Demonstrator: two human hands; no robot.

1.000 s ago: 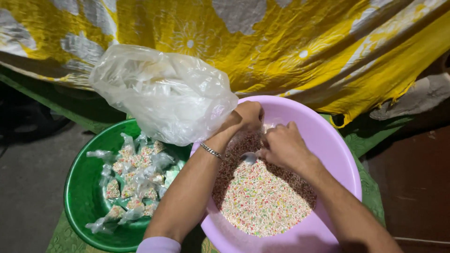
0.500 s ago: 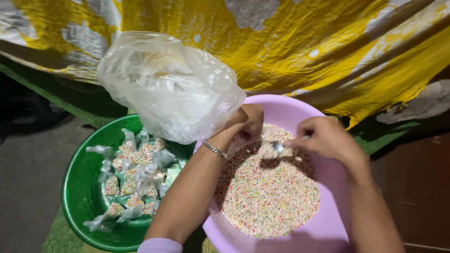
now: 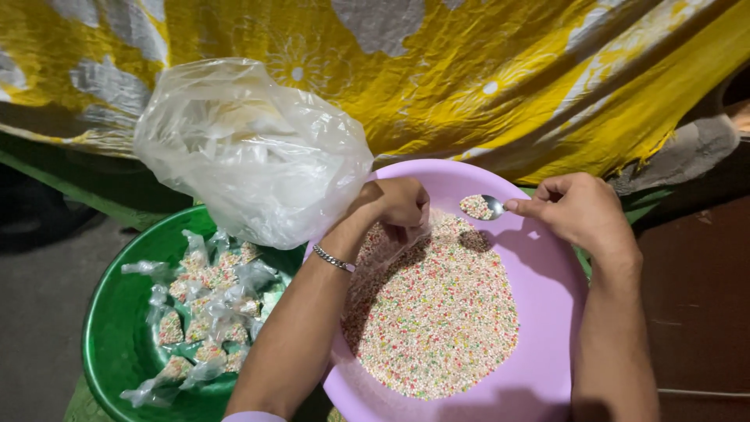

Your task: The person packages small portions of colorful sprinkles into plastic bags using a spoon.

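— Nearest?
— Tied little packets (image 3: 199, 312) in a green basin (image 3: 105, 344).
— Beyond?
— Left hand (image 3: 398, 205) pinches a small clear bag (image 3: 391, 246) over sprinkles (image 3: 437, 312) (pink basin (image 3: 547, 289)); right hand (image 3: 578, 209) fingers grip a loaded spoon (image 3: 480, 206).

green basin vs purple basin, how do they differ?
The green basin holds small tied clear packets; the purple basin holds loose multicoloured sprinkles. Both hands work over the purple one: the right hand lifts a filled spoon, while the left hand is above the sprinkles. Both are round plastic.
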